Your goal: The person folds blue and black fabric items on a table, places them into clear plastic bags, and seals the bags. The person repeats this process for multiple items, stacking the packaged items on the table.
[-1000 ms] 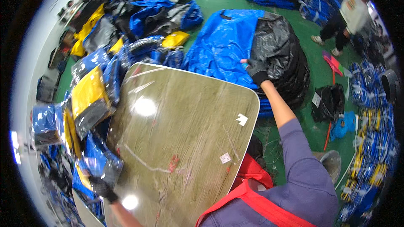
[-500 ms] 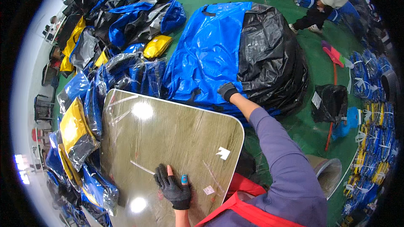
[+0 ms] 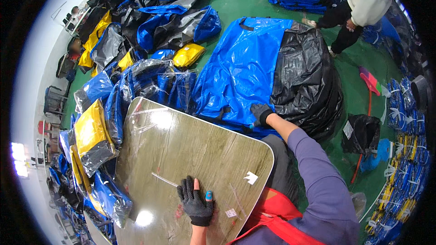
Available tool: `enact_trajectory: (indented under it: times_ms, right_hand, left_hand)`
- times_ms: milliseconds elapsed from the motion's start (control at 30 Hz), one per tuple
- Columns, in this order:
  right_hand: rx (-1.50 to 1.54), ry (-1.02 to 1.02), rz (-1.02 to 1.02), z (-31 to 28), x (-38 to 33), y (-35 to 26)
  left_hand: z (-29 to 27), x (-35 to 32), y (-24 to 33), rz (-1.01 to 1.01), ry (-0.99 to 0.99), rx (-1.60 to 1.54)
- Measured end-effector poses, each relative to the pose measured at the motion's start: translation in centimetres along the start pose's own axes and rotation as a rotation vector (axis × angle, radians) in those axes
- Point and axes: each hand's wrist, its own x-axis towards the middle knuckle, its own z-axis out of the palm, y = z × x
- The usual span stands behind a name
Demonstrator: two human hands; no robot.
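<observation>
My left hand (image 3: 197,203), in a dark dotted glove with a blue cover on the thumb, lies spread on a wood-grain tabletop (image 3: 181,149) with rounded corners. Its fingers are apart and hold nothing. My right arm stretches forward past the table's far edge. There my gloved right hand (image 3: 261,115) grips the near edge of a large blue and black plastic-sheet bag (image 3: 240,63), its fingers curled into the material. This bag lies on top of a thick stack. Black handle straps show at its far and near edges.
Clear-wrapped blue and yellow packages (image 3: 93,129) crowd the table's left side. Loose bags (image 3: 168,25) heap up at the far left. Tied bundles (image 3: 404,149) line the right; a red-handled broom (image 3: 370,81) and black bag (image 3: 361,134) lie nearer. Another person (image 3: 368,2) stands far right.
The view has shifted, so the table and stack sit further right and lower. My right hand stays at the bag's near edge; my left stays on the table. The other person has stepped closer to the stack.
</observation>
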Motion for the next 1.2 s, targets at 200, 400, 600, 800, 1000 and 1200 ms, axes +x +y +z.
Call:
enact_trajectory:
  times_ms: [200, 400, 600, 800, 1000, 1200]
  right_hand:
    - [0.433, -0.078, 0.397, -2.1, 3.0, 3.4]
    - [0.812, 1.040, 0.127, -25.8, 2.0, -1.0]
    - [0.521, 0.498, -0.975, -33.6, -15.8, -21.3]
    - [0.367, -0.266, -1.296, -28.1, -27.7, -34.3]
    - [0.587, 0.462, -0.549, -32.0, -20.4, -26.5]
    - [0.264, 0.160, 0.287, -28.5, -3.9, -17.0]
  left_hand:
    - [0.5, -0.3, -0.1, -0.014, 0.015, 0.022]
    - [1.9, -0.1, -3.1, -0.094, 0.178, -0.490]
    - [-7.6, 0.1, -10.7, -0.043, 0.154, -1.941]
    - [-19.5, -14.4, -21.1, -0.028, 0.480, -1.737]
    - [-21.3, -32.4, -19.9, -0.643, 0.324, -1.205]
    - [-8.1, -44.4, -7.9, -0.760, 0.611, -1.118]
